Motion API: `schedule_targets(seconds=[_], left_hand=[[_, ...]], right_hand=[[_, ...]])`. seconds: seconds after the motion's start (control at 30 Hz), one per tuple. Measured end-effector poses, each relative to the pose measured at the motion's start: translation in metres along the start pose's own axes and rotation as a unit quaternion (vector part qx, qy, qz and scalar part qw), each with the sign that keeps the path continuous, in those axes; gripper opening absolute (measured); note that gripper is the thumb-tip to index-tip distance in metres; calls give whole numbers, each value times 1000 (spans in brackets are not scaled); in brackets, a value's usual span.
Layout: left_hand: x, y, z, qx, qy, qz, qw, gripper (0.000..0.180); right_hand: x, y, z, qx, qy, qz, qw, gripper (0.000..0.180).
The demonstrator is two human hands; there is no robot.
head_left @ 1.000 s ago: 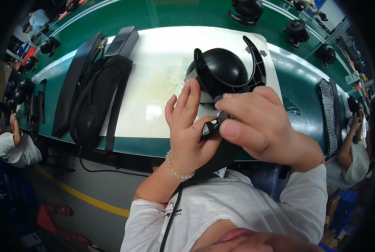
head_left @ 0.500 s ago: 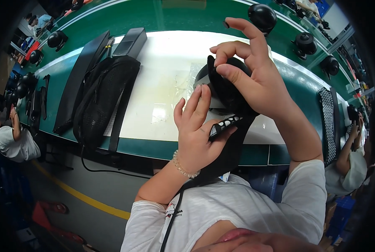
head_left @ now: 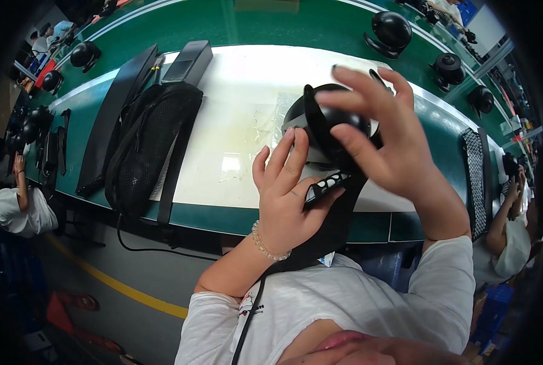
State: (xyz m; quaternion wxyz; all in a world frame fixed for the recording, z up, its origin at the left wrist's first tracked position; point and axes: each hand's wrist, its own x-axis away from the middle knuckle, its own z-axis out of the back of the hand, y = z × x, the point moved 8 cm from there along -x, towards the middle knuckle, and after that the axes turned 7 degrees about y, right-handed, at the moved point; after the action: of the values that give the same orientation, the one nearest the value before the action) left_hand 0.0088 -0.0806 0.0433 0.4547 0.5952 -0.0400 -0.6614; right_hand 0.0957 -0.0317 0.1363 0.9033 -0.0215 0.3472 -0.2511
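A black, rounded, dome-shaped thing [head_left: 344,121] with a raised curved flap stands on the white sheet before me. My left hand [head_left: 290,191] rests its stretched fingertips against the near left side. Between its thumb and index finger it pinches a short black strip with white spots [head_left: 326,187]. Over the right side of the dome, my right hand [head_left: 387,134] is held with its fingers apart, smeared by motion. Dark bits show at its fingertips, too blurred to name. A black band or cloth [head_left: 338,225] hangs from the dome over the table's front edge toward me.
Left of the white sheet [head_left: 223,121] lie a black mesh bag [head_left: 153,134], a long black panel [head_left: 114,121] and a grey-black box [head_left: 189,64]. Similar black domes [head_left: 391,33] ride a green belt [head_left: 271,24] beyond. A patterned strip [head_left: 475,176] lies right; co-workers sit at both sides.
My right hand has moved down and to the right, away from the flap, uncovering more of the dome. My left hand has barely shifted. The domes on the belt have moved right.
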Motion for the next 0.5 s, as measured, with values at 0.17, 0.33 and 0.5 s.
schedule_targets(seconds=[0.17,0.33,0.5], left_hand=[[1,3,-3,-2,8,-21,1000,23],[3,-1,-3,0,3,-15,1000,22],[5,-2,-4,-8,3,-5,1000,22]], right_hand=[[28,90,33,-129,169,-157,964,23],[43,118,14,-308,138,-302,891,21],[44,125,5,-359,116,-328,866,23]])
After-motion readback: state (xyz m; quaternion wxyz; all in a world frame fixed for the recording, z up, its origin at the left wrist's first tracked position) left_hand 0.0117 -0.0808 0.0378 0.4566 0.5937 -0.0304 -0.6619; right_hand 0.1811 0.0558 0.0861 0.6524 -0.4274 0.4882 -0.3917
